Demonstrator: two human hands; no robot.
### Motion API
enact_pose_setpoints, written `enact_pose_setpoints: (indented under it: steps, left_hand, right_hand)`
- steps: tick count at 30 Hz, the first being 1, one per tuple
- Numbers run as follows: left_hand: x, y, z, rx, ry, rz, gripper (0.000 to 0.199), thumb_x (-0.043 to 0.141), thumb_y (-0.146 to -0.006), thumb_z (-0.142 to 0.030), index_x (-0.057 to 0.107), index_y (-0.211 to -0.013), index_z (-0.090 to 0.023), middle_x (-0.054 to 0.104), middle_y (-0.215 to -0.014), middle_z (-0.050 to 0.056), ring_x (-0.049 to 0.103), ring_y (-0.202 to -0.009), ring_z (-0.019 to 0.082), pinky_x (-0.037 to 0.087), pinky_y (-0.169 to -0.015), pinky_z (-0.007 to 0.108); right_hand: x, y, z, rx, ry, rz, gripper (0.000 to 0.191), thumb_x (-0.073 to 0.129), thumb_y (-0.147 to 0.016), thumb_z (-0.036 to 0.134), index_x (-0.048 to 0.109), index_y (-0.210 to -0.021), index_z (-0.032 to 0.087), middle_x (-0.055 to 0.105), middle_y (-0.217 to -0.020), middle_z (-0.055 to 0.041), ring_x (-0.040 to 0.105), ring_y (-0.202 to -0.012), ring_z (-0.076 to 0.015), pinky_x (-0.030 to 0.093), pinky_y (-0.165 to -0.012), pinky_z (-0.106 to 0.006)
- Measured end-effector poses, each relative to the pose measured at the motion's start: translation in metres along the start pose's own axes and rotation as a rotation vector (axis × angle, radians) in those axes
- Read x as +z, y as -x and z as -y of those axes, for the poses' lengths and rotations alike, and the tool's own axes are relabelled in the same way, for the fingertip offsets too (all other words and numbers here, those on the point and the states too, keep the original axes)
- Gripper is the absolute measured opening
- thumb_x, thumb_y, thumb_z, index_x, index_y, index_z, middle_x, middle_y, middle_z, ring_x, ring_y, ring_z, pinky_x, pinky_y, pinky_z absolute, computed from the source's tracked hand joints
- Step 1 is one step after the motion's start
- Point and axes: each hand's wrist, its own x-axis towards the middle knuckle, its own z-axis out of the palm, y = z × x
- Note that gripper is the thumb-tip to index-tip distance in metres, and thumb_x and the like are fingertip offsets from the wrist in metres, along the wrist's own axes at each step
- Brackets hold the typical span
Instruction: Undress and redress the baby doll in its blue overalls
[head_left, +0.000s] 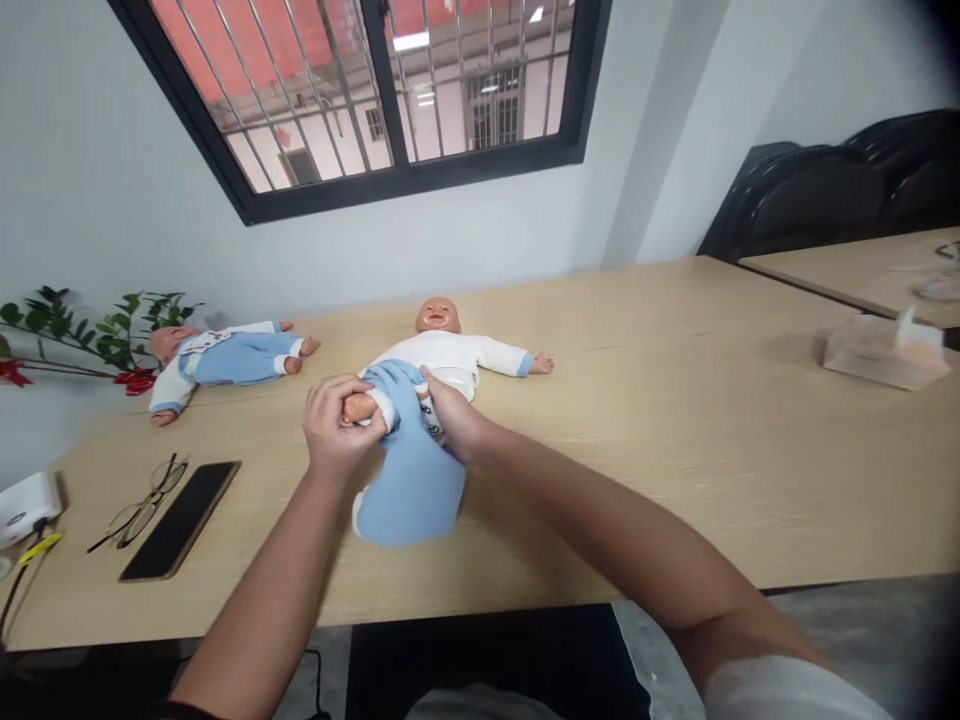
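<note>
in the head view, a pale, hard-skinned baby doll in a white long-sleeved top (435, 347) lies on its back on the light wood-grain worktop (645, 400), head toward the window wall. a soft light-blue fabric garment with white cuffs (412, 500) is bunched over its lower body, with one loose leg spread toward the person.

the left hand (335, 415) has its fingers curled around what appears to be the doll's small bare foot (359, 407), thumb against the white cuff around it. the right hand (454, 415) has its fingers clamped on the bunched blue cloth, beside a white patch with dark print (430, 412).

the step in hand looks like working one trouser leg along the limb, the foot seemingly through its cuff. the next move seems to call for steadying the foot while easing the gathered cloth toward the doll's waist.

a second doll in blue and white clothes (240, 358) lies to the left, near a black flat phone (180, 522) and thin-framed glasses (142, 512).
</note>
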Motion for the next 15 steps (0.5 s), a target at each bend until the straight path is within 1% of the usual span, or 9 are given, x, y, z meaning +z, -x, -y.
enact_pose_setpoints:
  steps: [1, 2, 3, 5, 7, 9, 12, 14, 15]
  left_hand:
    - [-0.002, -0.002, 0.002, 0.005, 0.000, 0.028, 0.023, 0.074, -0.077, -0.025, 0.061, -0.096, -0.022, 0.070, -0.097, 0.004, 0.069, -0.097, 0.024, 0.053, -0.092, 0.041]
    - [-0.003, -0.003, 0.005, 0.015, 0.013, 0.044, 0.023, 0.076, -0.079, -0.027, 0.063, -0.096, -0.022, 0.072, -0.098, 0.004, 0.070, -0.098, 0.025, 0.053, -0.093, 0.042]
    - [-0.005, -0.005, 0.007, 0.030, 0.034, 0.047, 0.024, 0.079, -0.080, -0.031, 0.064, -0.097, -0.022, 0.074, -0.098, 0.004, 0.071, -0.099, 0.025, 0.054, -0.093, 0.042]
    - [-0.007, -0.006, 0.011, 0.070, 0.086, 0.026, 0.027, 0.081, -0.081, -0.037, 0.065, -0.098, -0.023, 0.076, -0.096, 0.005, 0.073, -0.098, 0.025, 0.056, -0.092, 0.042]
    - [-0.011, -0.006, 0.012, 0.114, 0.130, 0.000, 0.030, 0.082, -0.082, -0.040, 0.064, -0.099, -0.023, 0.078, -0.098, 0.005, 0.074, -0.099, 0.025, 0.058, -0.091, 0.043]
    - [-0.016, -0.004, 0.009, 0.152, 0.146, 0.019, 0.034, 0.085, -0.080, -0.041, 0.064, -0.100, -0.023, 0.079, -0.104, 0.006, 0.075, -0.102, 0.026, 0.059, -0.092, 0.044]
    - [-0.027, 0.005, 0.000, 0.239, 0.129, 0.155, 0.040, 0.089, -0.076, -0.041, 0.066, -0.105, -0.025, 0.079, -0.114, 0.006, 0.075, -0.106, 0.026, 0.061, -0.092, 0.042]
    - [-0.035, 0.017, -0.007, 0.323, 0.097, 0.251, 0.043, 0.088, -0.078, -0.042, 0.066, -0.111, -0.028, 0.079, -0.114, 0.004, 0.076, -0.104, 0.024, 0.062, -0.088, 0.038]
    - [-0.039, 0.025, -0.011, 0.367, 0.067, 0.279, 0.044, 0.087, -0.078, -0.043, 0.067, -0.115, -0.029, 0.080, -0.113, 0.003, 0.077, -0.100, 0.022, 0.062, -0.086, 0.037]
  right_hand:
    - [-0.001, -0.001, 0.000, 0.021, -0.010, 0.015, 0.061, 0.045, -0.095, 0.072, 0.074, -0.108, 0.020, 0.078, -0.102, -0.0116, 0.072, -0.101, -0.0301, 0.059, -0.088, -0.046]
    - [-0.004, -0.003, 0.001, 0.005, 0.005, 0.035, 0.061, 0.046, -0.095, 0.073, 0.074, -0.109, 0.021, 0.078, -0.105, -0.0105, 0.072, -0.104, -0.0294, 0.058, -0.092, -0.045]
    - [-0.007, -0.005, 0.001, -0.048, 0.055, 0.054, 0.055, 0.054, -0.093, 0.070, 0.074, -0.110, 0.022, 0.078, -0.109, -0.0091, 0.071, -0.107, -0.0283, 0.056, -0.097, -0.043]
    - [-0.018, -0.012, 0.000, -0.204, 0.203, 0.049, 0.042, 0.069, -0.088, 0.056, 0.074, -0.111, 0.021, 0.077, -0.114, -0.0071, 0.069, -0.109, -0.0257, 0.052, -0.102, -0.040]
    - [-0.033, -0.021, 0.000, -0.273, 0.309, -0.019, 0.035, 0.071, -0.088, 0.047, 0.074, -0.108, 0.019, 0.077, -0.114, -0.0079, 0.069, -0.106, -0.0246, 0.051, -0.101, -0.040]
    - [-0.051, -0.032, 0.002, -0.300, 0.369, -0.121, 0.029, 0.067, -0.090, 0.042, 0.074, -0.104, 0.017, 0.077, -0.112, -0.0088, 0.070, -0.102, -0.0239, 0.052, -0.098, -0.040]
    - [-0.075, -0.045, 0.010, -0.361, 0.462, -0.240, 0.020, 0.068, -0.088, 0.032, 0.074, -0.099, 0.017, 0.077, -0.110, -0.0086, 0.070, -0.103, -0.0234, 0.050, -0.098, -0.039]
    - [-0.084, -0.048, 0.016, -0.368, 0.506, -0.297, 0.019, 0.072, -0.084, 0.031, 0.073, -0.097, 0.016, 0.078, -0.106, -0.0083, 0.070, -0.100, -0.0235, 0.051, -0.096, -0.038]
    - [-0.086, -0.047, 0.018, -0.364, 0.515, -0.316, 0.021, 0.075, -0.082, 0.031, 0.073, -0.097, 0.016, 0.077, -0.104, -0.0081, 0.070, -0.099, -0.0235, 0.051, -0.094, -0.038]
